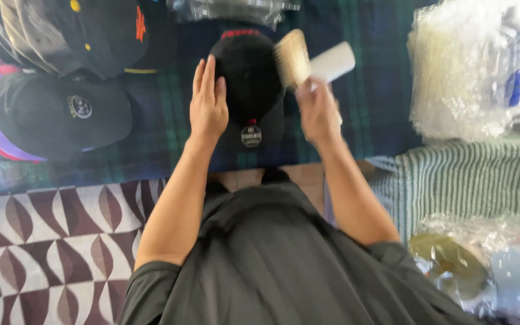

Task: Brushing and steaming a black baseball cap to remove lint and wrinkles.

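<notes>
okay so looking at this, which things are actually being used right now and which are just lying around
In use:
left hand, flat on the black cap
right hand, holding the brush against that cap
plaid cloth under the cap

Lying about:
stack of caps to the left
clear plastic bags to the right
striped green cloth
patterned rug

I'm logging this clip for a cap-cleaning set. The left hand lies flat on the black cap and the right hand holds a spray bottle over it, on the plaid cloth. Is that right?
Not quite. The right hand holds a brush with pale bristles and a white handle, not a spray bottle. The head view shows it. The rest stands: the left hand lies flat on the black cap, on the plaid cloth.
</notes>
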